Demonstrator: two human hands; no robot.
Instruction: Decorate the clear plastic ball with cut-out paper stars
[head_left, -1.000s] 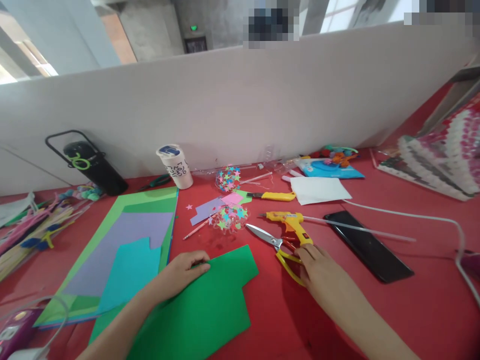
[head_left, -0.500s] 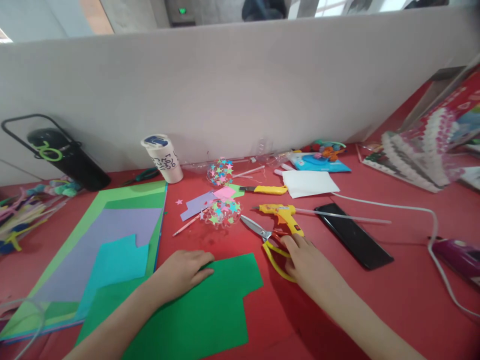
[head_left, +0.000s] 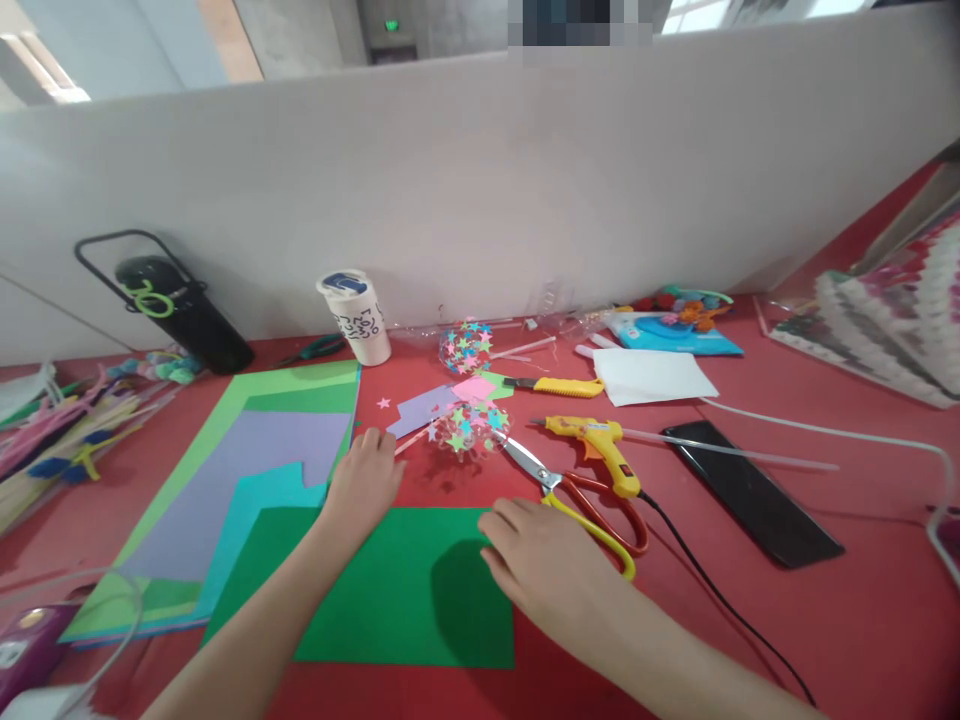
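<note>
My left hand (head_left: 365,482) is closed around the near end of a pale pink stick (head_left: 411,437), its fingertips partly hidden. That stick leads to a clear ball covered in coloured stars (head_left: 471,428). A second star-covered ball (head_left: 465,347) lies behind it. My right hand (head_left: 529,550) hovers at the right edge of a green sheet (head_left: 390,590), fingers loosely bent and nothing in them; its shadow falls on the sheet. Just beyond this hand, the scissors (head_left: 551,480) with red and yellow handles rest on the table, blades slightly apart.
A yellow glue gun (head_left: 592,440), a yellow cutter knife (head_left: 559,386) and a black phone (head_left: 750,490) lie to the right. On the left are stacked coloured sheets (head_left: 225,480), a white cup (head_left: 356,320) and a black bottle (head_left: 184,315). A white partition (head_left: 465,200) stands behind.
My left hand has moved off the green sheet, forward to the stick. My right hand has let go of the scissors and moved left to the sheet's edge. The view has shifted slightly.
</note>
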